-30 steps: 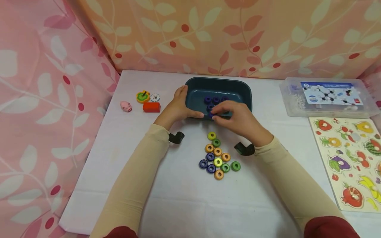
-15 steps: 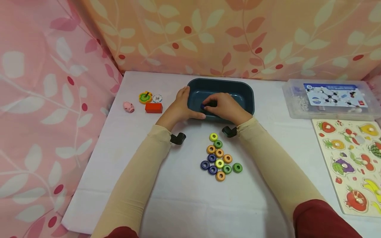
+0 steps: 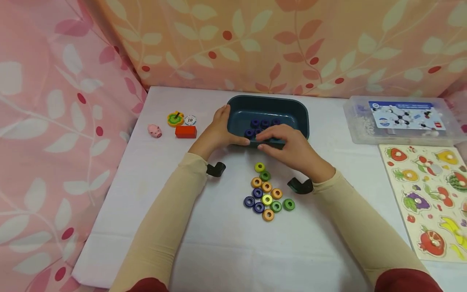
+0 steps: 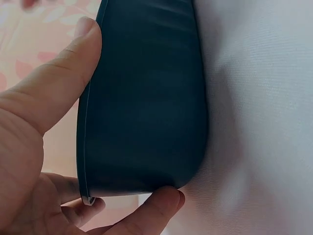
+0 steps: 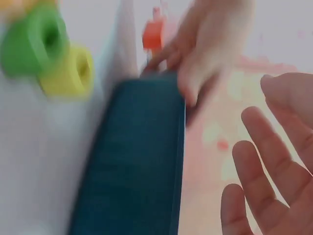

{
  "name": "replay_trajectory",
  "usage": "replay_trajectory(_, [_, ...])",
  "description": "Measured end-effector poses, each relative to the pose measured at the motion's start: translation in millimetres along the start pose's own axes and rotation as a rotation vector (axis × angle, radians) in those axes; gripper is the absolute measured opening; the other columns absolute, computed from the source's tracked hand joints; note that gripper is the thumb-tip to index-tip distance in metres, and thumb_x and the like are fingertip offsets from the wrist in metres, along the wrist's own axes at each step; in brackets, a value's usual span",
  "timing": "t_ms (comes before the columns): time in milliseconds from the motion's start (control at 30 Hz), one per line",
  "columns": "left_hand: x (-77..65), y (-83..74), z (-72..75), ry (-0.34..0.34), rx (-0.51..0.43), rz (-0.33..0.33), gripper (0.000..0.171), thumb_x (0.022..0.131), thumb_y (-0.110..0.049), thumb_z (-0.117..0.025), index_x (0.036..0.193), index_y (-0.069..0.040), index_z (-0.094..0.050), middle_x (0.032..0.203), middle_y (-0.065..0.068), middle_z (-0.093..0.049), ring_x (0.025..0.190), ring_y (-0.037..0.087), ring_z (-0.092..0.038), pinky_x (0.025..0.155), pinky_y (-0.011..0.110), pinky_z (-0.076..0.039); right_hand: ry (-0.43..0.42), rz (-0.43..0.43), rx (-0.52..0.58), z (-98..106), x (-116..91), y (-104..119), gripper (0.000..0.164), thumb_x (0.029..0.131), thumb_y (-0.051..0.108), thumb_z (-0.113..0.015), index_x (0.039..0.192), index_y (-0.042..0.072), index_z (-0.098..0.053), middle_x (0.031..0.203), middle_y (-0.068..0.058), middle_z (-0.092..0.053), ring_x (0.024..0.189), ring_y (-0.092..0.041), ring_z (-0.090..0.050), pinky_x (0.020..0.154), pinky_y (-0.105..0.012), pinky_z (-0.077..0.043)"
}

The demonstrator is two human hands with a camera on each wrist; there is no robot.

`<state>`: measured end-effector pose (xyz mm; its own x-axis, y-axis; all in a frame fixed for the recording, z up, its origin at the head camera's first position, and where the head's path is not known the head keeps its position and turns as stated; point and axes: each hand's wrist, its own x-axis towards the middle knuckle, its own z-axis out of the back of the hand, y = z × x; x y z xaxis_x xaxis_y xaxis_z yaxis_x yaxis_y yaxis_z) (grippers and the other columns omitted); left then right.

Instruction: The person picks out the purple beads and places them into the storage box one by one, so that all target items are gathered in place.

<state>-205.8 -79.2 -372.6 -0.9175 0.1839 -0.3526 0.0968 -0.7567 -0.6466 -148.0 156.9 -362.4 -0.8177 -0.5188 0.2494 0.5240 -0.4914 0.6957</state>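
Note:
A dark teal tray stands on the white tablecloth, with several dark blue rings inside in rows. My left hand grips its left near corner. In the left wrist view the thumb lies along the tray's rim and the fingers wrap round the corner. My right hand hovers over the near rim, thumb and fingers apart, holding nothing; it hides part of the tray's inside. In the right wrist view its fingers are spread beside the tray wall. Loose yellow, green, orange and blue rings lie nearer to me.
On the left are a pink toy pig, a red block, a tree-shaped piece and a round token. On the right stand a clear plastic box and a fruit puzzle board. A patterned curtain hangs behind.
My right hand went left into the tray with a blue ring, let go of it there, and drew back to the right. That ring now lies leftmost in the nearer row. The left hand stayed put.

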Motion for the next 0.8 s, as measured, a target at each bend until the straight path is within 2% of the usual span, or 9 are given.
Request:
replay_trajectory(67, [-1.0,0.0,1.1,0.001,-0.002,0.003,0.134,0.069,-0.053,-0.089,0.163,-0.026,0.003,0.17,-0.006,0.006,0.153,0.028,-0.021,0.122,0.051,-0.027,0.06,0.04,0.018,-7,-13,9,0.023,0.086,0.019,-0.081,0.109,0.022,-0.077,0.117,0.007,-0.073,0.115,-0.013,-0.06,0.102,-0.04,-0.047])
replay_trajectory(233, [-2.3,-0.5,1.8,0.01,-0.005,0.003,0.135,0.069,-0.054,-0.089,0.162,-0.027,0.004,0.17,-0.007,0.007,0.154,0.027,-0.019,0.122,0.051,-0.027,0.309,0.12,0.01,-31,-39,23,0.017,0.086,0.023,-0.08,0.104,0.022,-0.078,0.116,0.007,-0.072,0.114,-0.009,-0.06,0.1,-0.036,-0.049])
replay_trajectory(300, [-2.1,-0.3,1.5,0.011,-0.002,0.002,0.135,0.068,-0.054,-0.089,0.162,-0.027,0.005,0.17,-0.007,0.007,0.154,0.027,-0.019,0.122,0.05,-0.027,0.371,0.165,-0.017,-43,-46,24,0.015,0.087,0.024,-0.08,0.101,0.021,-0.078,0.114,0.007,-0.073,0.112,-0.008,-0.061,0.099,-0.036,-0.049])
replay_trajectory(367, [-1.1,0.7,1.3,0.007,0.004,0.001,0.136,0.068,-0.055,-0.089,0.162,-0.027,0.004,0.17,-0.006,0.007,0.154,0.027,-0.019,0.122,0.05,-0.027,0.415,0.171,-0.065,-52,-51,24,0.014,0.087,0.025,-0.08,0.1,0.022,-0.078,0.113,0.01,-0.073,0.112,-0.008,-0.061,0.1,-0.038,-0.046])
replay_trajectory(567, [-0.5,0.8,0.9,0.011,-0.001,-0.008,0.135,0.068,-0.054,-0.089,0.162,-0.026,0.004,0.17,-0.005,0.006,0.154,0.027,-0.019,0.122,0.049,-0.028,0.457,0.12,-0.152,-64,-56,24,0.012,0.087,0.025,-0.08,0.098,0.026,-0.079,0.105,0.019,-0.072,0.111,-0.007,-0.059,0.101,-0.043,-0.04])
replay_trajectory(800, [-0.7,-0.4,0.6,0.004,0.004,-0.008,0.136,0.068,-0.054,-0.089,0.162,-0.026,0.004,0.17,-0.005,0.006,0.154,0.026,-0.018,0.122,0.049,-0.028,0.46,0.116,-0.168,-63,-56,25,0.013,0.086,0.026,-0.08,0.099,0.026,-0.078,0.104,0.018,-0.072,0.111,-0.008,-0.06,0.102,-0.043,-0.039])
